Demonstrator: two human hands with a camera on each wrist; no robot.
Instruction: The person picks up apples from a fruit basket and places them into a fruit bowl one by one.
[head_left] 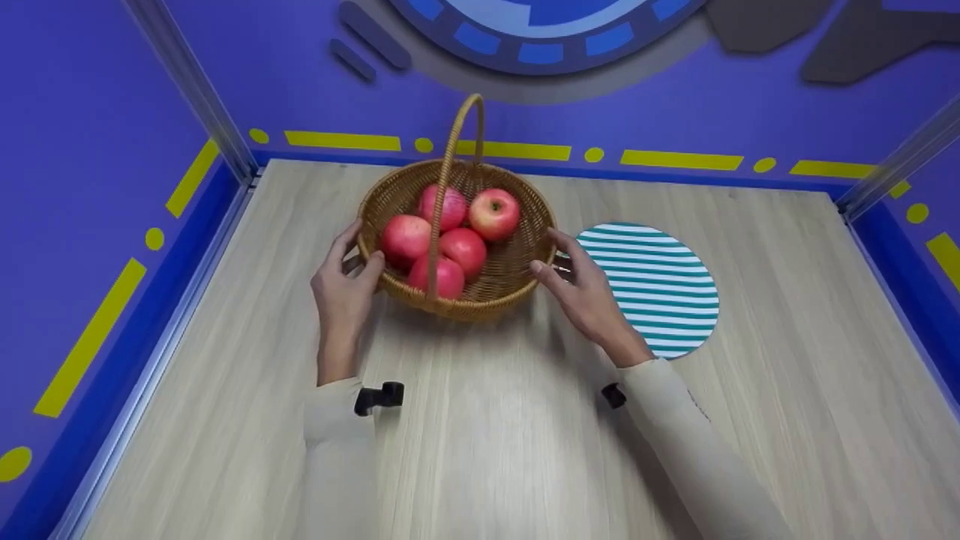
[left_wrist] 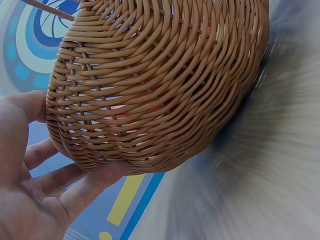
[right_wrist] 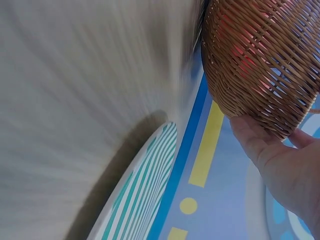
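A brown wicker basket (head_left: pixel 510 289) with a tall arched handle (head_left: pixel 450 150) stands between my two hands in the head view. Several red apples (head_left: pixel 463 253) lie inside it. My left hand (head_left: pixel 345 289) grips its left side, thumb at the rim, fingers spread along the outer weave (left_wrist: pixel 150 95). On the opposite side, my right hand (head_left: pixel 585 296) holds the basket, thumb at the rim and fingers against the outer wall (right_wrist: pixel 265 70). Whether the basket's base touches the table cannot be told.
A round mat (head_left: pixel 660 289) with teal and white stripes lies on the wooden table (head_left: pixel 480 435), right of the basket and partly behind my right wrist. A blue-purple wall (head_left: pixel 300 97) with yellow marks rises behind, with side panels left and right.
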